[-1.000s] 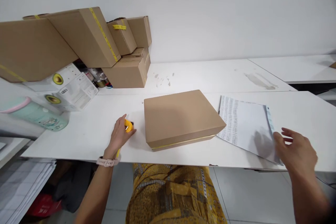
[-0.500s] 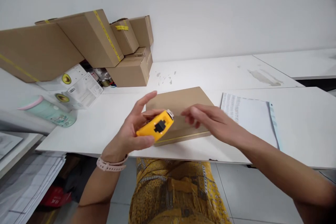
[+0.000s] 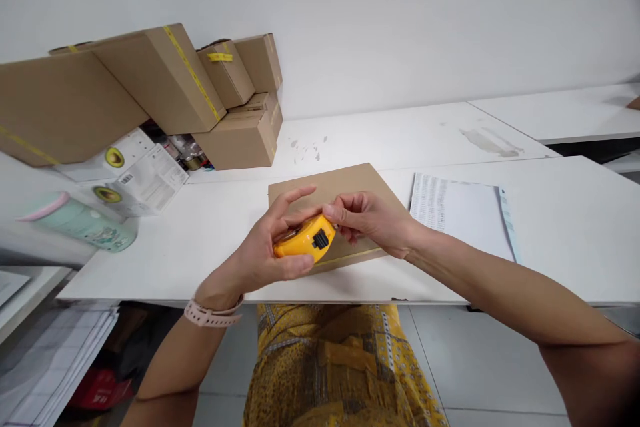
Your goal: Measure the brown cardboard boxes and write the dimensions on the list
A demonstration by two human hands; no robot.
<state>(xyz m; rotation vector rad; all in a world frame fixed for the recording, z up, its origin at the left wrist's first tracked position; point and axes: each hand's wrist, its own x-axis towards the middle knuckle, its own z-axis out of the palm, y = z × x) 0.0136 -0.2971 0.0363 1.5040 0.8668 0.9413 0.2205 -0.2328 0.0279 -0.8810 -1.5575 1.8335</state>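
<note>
My left hand is wrapped round a yellow tape measure with a black lock button facing up. Its thumb lies along the near side of the case. My right hand is closed in a pinch at the front end of the tape measure, where the metal end hook is; the fingertips cover the hook. No blade shows drawn out between the hands. Both hands are above a flat brown cardboard box lying on the white desk, with yellow tape along its near side.
Stacked cardboard boxes stand at the back left, beside white boxes with avocado pictures. A mint-green tumbler is at the far left. Papers lie on the desk to the right.
My right hand has moved left to the front of the tape measure and now pinches its end. The left hand, still holding the tape measure, has shifted slightly right.
</note>
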